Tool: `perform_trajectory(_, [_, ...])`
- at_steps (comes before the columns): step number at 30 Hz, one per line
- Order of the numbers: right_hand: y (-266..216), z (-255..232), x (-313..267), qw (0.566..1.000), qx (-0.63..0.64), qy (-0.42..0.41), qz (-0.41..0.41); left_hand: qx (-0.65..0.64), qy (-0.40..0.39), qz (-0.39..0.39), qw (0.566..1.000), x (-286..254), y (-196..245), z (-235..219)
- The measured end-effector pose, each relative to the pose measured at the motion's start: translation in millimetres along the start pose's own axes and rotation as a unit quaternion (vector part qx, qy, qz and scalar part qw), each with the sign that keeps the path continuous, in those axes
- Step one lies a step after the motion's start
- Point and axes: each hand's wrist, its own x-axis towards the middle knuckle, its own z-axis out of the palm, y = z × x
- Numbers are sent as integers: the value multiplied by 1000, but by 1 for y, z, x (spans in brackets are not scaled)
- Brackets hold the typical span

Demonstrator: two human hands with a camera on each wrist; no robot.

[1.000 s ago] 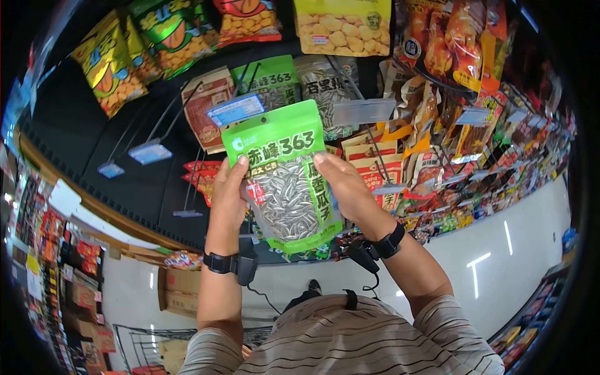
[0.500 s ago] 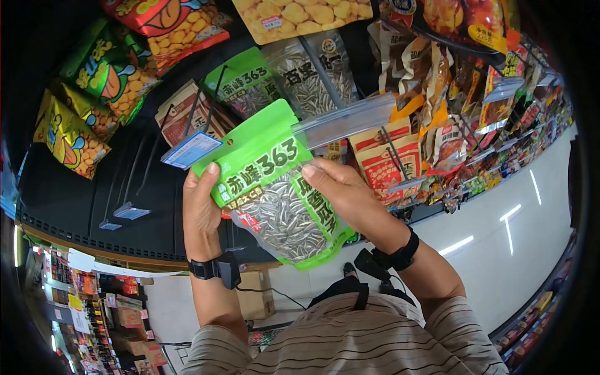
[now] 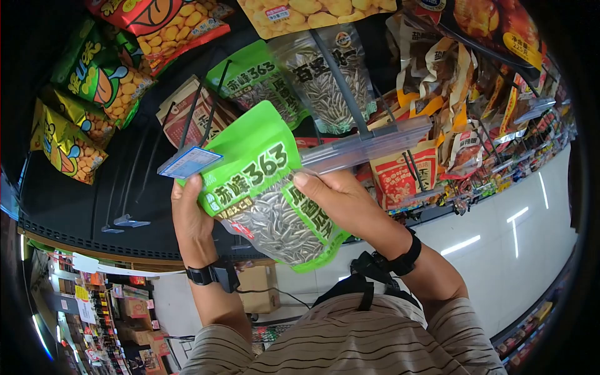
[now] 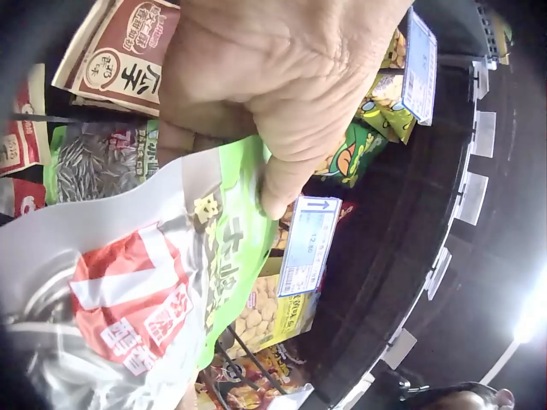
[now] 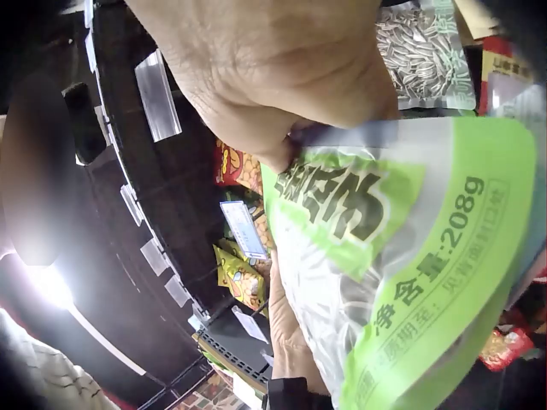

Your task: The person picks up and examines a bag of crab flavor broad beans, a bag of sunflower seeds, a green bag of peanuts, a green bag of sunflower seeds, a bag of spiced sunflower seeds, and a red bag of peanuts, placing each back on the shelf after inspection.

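Note:
A green-edged bag of sunflower seeds (image 3: 272,220), with a clear window showing striped seeds, is held tilted between both hands. My left hand (image 3: 191,212) grips its upper left edge, the thumb on the front. From the other side, my right hand (image 3: 347,203) pinches the right edge, thumb on the printed face and fingers behind. The bag's top overlaps a blue-and-white price tag (image 3: 190,161) in the head view. In the left wrist view, a red label (image 4: 135,290) shows on the bag's window. Behind it hangs a matching green bag (image 3: 253,72) on a hook.
A clear-and-grey seed bag (image 3: 326,78) hangs beside the matching one. A clear plastic tag holder (image 3: 375,145) sticks out near my right hand. Bare metal hooks (image 3: 131,187) project at left, below bright snack bags (image 3: 69,140). Brown-and-red packets (image 3: 403,175) hang at right.
The seed bag has tilted further and shifted slightly left and down in the head view, with both hands still holding it. The head view has turned, and the shelf goods look closer.

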Motion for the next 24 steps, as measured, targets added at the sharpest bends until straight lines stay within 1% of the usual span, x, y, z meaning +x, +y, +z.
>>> perform_trajectory(2, [-2, 0, -4, 1000, -1, -13, 8, -1, -8, 1, 1000, -3, 3, 0])
perform_trajectory(4, [-1, 2, -2, 1000, 3, -4, -9, -1, -9, 6, 1000, -5, 7, 4])
perform_trajectory(7, [-8, 4, -1, 1000, 7, -4, -20, 4, 8, 45, 999, 0, 4, -3])
perform_trajectory(8, [-11, 3, 1, 1000, 8, -6, -22, 1, 5, 46, 999, 2, 4, -1])
perform_trajectory(11, [1, 4, 13, 997, 6, 8, -75, -4, 5, 37, 999, 10, 4, 3])
perform_trajectory(13, [-2, 5, 12, 998, 14, 22, -61, -5, 17, 21, 1000, 10, 1, 6])
perform_trajectory(14, [-4, 6, 14, 998, 16, 30, -55, -11, 30, 25, 999, 11, 2, 11])
perform_trajectory(17, [-10, 3, 15, 995, -60, 27, -79, -10, 20, 24, 999, 16, 10, 21])
perform_trajectory(20, [-19, 2, 13, 997, -79, 6, -7, 5, 26, 9, 1000, 20, 11, 18])
perform_trajectory(24, [-17, 5, 10, 1000, -12, -17, -18, 2, -2, -24, 1000, 22, 17, 9])
